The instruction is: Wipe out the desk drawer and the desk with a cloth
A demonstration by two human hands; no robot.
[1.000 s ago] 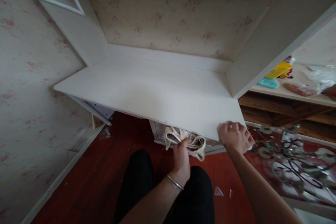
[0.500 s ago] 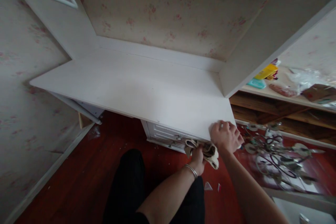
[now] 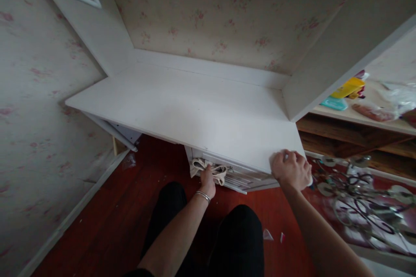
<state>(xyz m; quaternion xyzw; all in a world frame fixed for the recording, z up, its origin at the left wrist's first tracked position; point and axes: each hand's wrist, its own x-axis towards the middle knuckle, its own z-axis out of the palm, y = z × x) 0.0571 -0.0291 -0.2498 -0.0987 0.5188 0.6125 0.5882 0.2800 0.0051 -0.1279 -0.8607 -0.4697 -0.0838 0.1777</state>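
Folded beige cloth (image 3: 219, 175) is bunched in my left hand (image 3: 208, 181), its fingers closed round the middle. The hand is in front of the white drawer unit (image 3: 240, 178) under the desk, and the cloth covers part of the drawer fronts. I cannot tell whether the cloth touches them. My right hand (image 3: 291, 169) is curled over the front right corner of the white desk (image 3: 191, 108). Its fingers are bent over the edge and their tips are partly hidden.
Right of the desk, a wooden shelf (image 3: 378, 126) carries packets and plastic bags. Below it lies a chandelier-like tangle of metal arms (image 3: 360, 201). Small scraps (image 3: 268, 234) lie on the red floor (image 3: 107, 229). Flowered wallpaper (image 3: 32, 108) is at the left.
My left hand has moved left with the cloth, from near the desk's right end to the drawer fronts. The right hand stays on the corner. The view has shifted slightly.
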